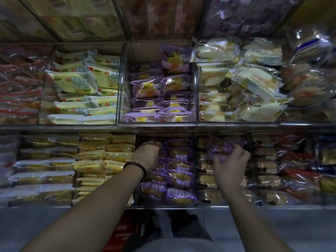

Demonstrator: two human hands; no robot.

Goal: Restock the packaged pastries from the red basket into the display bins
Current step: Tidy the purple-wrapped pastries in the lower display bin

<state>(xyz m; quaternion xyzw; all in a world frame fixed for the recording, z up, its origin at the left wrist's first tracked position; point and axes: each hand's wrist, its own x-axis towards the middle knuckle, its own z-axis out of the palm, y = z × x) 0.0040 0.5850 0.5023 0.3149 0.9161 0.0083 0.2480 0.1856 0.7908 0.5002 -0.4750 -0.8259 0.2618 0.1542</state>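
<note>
— Shelves of clear plastic bins (pixel 197 91). Where's the purple-wrapped pastry packet (pixel 224 148)?
— Gripped in the right hand (pixel 231 165), just right of the purple-stocked bin (pixel 193 157). The left hand (pixel 147 154) curls inside its far end; holding anything, can't tell.

The red basket (pixel 124 231) is partly hidden behind the left arm (pixel 87 208) and cut by the bottom edge; the top shelf's packets (pixel 76 19) are blurred.

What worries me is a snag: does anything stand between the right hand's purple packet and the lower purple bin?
Only the dark divider on the bin's right side: the packet, gripped by the right hand, hangs over the neighbouring bin. The left hand is at the bin's far left, off that path.
</note>
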